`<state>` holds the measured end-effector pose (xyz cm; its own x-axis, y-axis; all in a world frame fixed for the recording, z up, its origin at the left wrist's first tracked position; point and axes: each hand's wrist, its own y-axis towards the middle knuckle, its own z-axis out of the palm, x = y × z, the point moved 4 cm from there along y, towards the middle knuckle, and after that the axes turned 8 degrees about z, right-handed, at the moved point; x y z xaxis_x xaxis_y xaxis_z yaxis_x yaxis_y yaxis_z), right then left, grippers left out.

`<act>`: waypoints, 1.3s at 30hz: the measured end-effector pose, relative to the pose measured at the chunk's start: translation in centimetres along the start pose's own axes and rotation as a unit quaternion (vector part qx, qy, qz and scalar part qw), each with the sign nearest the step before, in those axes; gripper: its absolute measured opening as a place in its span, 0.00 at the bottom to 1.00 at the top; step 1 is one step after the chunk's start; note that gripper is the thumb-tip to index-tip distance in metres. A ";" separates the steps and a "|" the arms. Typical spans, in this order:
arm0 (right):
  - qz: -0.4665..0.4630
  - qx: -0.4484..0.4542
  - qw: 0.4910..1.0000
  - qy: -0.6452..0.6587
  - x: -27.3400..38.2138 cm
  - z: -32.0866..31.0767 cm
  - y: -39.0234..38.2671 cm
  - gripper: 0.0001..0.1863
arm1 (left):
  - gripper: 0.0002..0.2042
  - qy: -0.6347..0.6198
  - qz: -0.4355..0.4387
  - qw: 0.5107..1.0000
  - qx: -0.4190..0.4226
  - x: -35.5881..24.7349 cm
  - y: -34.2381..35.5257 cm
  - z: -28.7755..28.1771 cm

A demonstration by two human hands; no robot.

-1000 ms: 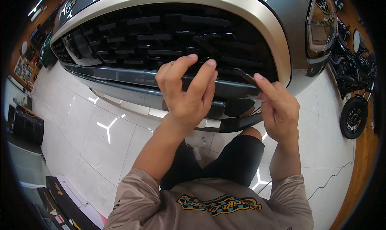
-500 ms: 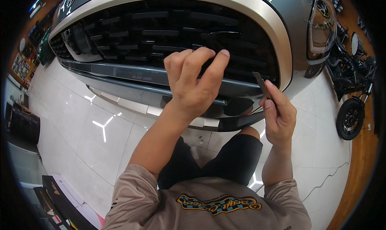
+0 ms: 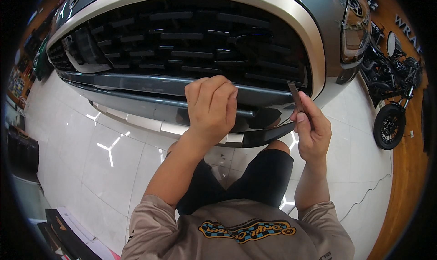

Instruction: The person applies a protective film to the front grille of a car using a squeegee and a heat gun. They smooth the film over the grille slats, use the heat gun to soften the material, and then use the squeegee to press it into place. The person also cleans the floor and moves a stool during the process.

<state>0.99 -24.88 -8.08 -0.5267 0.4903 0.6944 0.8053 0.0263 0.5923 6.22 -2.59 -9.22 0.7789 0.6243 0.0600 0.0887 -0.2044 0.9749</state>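
My right hand [image 3: 312, 130] grips a slim cutter knife [image 3: 296, 99] between thumb and fingers, its flat metal blade pointing up and left near the lower right of the car grille. My left hand [image 3: 210, 107] is closed, thumb pressed to the curled fingers, in front of the grey-blue bumper strip [image 3: 157, 83] under the grille; whatever it may pinch is hidden. Above both hands stretches the black car grille [image 3: 182, 37] with its short raised bars. A wide champagne-coloured trim frame [image 3: 317, 55] curves round it.
A dark lower bumper edge [image 3: 268, 137] juts out above my knees. At right stand a headlight [image 3: 355, 28] and a black motorcycle [image 3: 393, 85]. Flat boxes [image 3: 68, 232] lie at lower left, and a thin cable [image 3: 364, 201] crosses the tiled floor at right.
My left hand has dropped from in front of the grille bars to the bumper strip, and its extended thumb has folded in against the fingers. My right hand keeps the knife nearly in place.
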 end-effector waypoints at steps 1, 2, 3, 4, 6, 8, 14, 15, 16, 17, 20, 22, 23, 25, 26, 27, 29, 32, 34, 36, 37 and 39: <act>0.004 -0.005 1.000 0.007 0.0 0.1 -0.1 0.21 | 0.10 -0.012 -0.011 1.000 0.000 0.1 -0.3 -0.3; 0.008 -0.010 1.000 0.014 0.1 0.2 -0.2 0.21 | 0.10 -0.043 -0.020 0.999 -0.005 0.1 -0.4 -0.7; 0.010 -0.015 1.000 0.019 0.1 0.3 -0.3 0.22 | 0.09 -0.074 -0.028 0.997 -0.012 0.1 -0.4 -1.2; 0.025 -0.018 0.999 0.033 -0.1 0.3 -0.4 0.22 | 0.09 -0.105 -0.036 0.994 -0.018 0.0 -0.5 -1.5; 0.055 -0.023 0.996 0.060 -0.3 0.3 -0.8 0.22 | 0.09 -0.147 -0.083 0.984 -0.050 0.1 -0.8 -1.7; 0.064 -0.034 0.994 0.082 -0.8 0.3 -1.1 0.23 | 0.08 -0.189 -0.122 0.973 -0.048 0.0 -0.8 -1.9; 0.095 -0.065 0.979 0.168 -0.4 0.7 -1.4 0.22 | 0.05 -0.309 -0.209 0.920 0.123 -0.8 -2.2 -2.5; 0.096 -0.065 0.977 0.181 -0.3 0.5 -1.4 0.21 | 0.05 -0.330 -0.268 0.892 0.152 -1.0 -3.2 -2.6; 0.090 -0.056 0.973 0.206 -0.1 0.5 -1.3 0.20 | 0.06 -0.344 -0.329 0.860 0.185 -1.3 -4.3 -2.8; 0.089 -0.079 0.968 0.221 0.3 0.6 -1.2 0.20 | 0.06 -0.356 -0.392 0.820 0.218 -1.7 -4.9 -2.9; 0.060 -0.031 0.989 0.130 3.7 -1.1 1.0 0.17 | 0.09 -0.342 -0.503 0.707 0.361 -3.7 -4.0 -4.2; 0.154 -0.037 0.977 0.142 6.2 -4.4 2.0 0.16 | 0.10 -0.376 -0.512 0.673 0.378 -6.1 -5.1 -5.7; 0.202 -0.046 0.967 0.148 7.5 -6.3 2.3 0.15 | 0.11 -0.395 -0.517 0.658 0.380 -7.7 -5.5 -6.5; 0.266 -0.043 0.954 0.129 10.6 -10.1 3.5 0.15 | 0.13 -0.371 -0.532 0.629 0.428 -9.6 -3.1 -8.5; 0.306 -0.030 0.945 0.113 12.1 -12.1 3.9 0.15 | 0.13 -0.352 -0.521 0.635 0.449 -10.2 -0.8 -9.5; 0.342 -0.018 0.935 0.097 13.9 -14.1 4.4 0.15 | 0.13 -0.334 -0.506 0.643 0.467 -10.8 1.3 -10.2; 0.387 -0.009 0.917 0.092 16.6 -17.1 5.3 0.14 | 0.11 -0.304 -0.529 0.654 0.447 -11.1 4.6 -10.8; 0.431 0.018 0.900 0.057 21.2 -21.9 5.1 0.14 | 0.10 -0.264 -0.599 0.572 0.494 -11.2 8.8 -11.0; 0.453 0.044 0.889 0.044 22.2 -24.1 4.5 0.14 | 0.10 -0.225 -0.584 0.578 0.524 -10.9 7.5 -11.4; 0.490 0.067 0.869 0.017 20.5 -26.1 1.5 0.14 | 0.10 -0.175 -0.562 0.629 0.508 -10.6 6.9 -11.2; 0.486 0.082 0.870 -0.016 18.8 -27.2 -0.6 0.14 | 0.10 -0.149 -0.549 0.654 0.499 -10.2 6.6 -10.9; 0.472 0.114 0.871 -0.078 15.5 -29.5 -4.5 0.15 | 0.12 -0.112 -0.617 0.653 0.425 -9.2 4.5 -10.2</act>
<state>-18.79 -43.16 12.08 0.4275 0.4984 0.7542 0.9022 -0.2889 -0.3204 -6.87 -1.54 -3.22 -0.1488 0.6034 -0.7835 0.9726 -0.0538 -0.2261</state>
